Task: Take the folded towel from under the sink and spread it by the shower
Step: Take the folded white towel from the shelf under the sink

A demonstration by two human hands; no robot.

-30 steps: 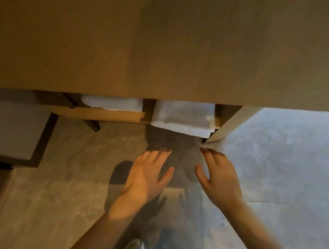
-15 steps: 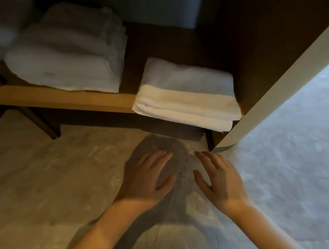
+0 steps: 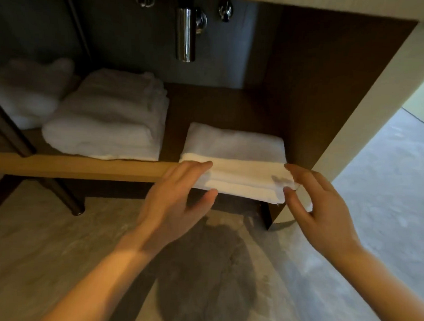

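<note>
A folded white towel [image 3: 235, 161] lies at the right end of the wooden shelf [image 3: 85, 166] under the sink, its front edge hanging over the shelf lip. My left hand [image 3: 178, 197] is at the towel's left front corner, fingers over the top edge and thumb below, spread and not closed. My right hand [image 3: 317, 207] is at the right front corner, fingers and thumb apart on either side of the towel's edge.
A thicker stack of white towels [image 3: 106, 123] sits further left on the shelf, with another pile [image 3: 28, 94] behind it. A chrome drain pipe [image 3: 186, 32] hangs above. The cabinet's side panel [image 3: 328, 116] stands close on the right. Grey stone floor [image 3: 58, 251] lies below.
The view has dropped lower, showing the space under the sink. Both hands have risen from above the floor to the front corners of the folded towel.
</note>
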